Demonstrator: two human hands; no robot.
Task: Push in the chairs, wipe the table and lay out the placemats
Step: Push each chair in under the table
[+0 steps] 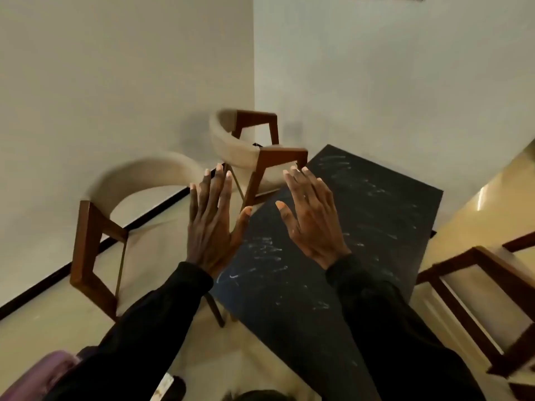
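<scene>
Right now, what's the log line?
left hand: open, empty | right hand: open, empty | table: smudged | near chair: apart from it | far chair: at its corner

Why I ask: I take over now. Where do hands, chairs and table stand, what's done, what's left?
Left hand: open, empty. Right hand: open, empty. Both raised, fingers spread, by the table's left edge.
Table: dark top, pale streaks all over. Left chair stands off from it; far chair by its far corner; right chair apart on the right.
Done: nothing that shows. Left: push in chairs, wipe, lay placemats. No cloth or placemats in view.
</scene>
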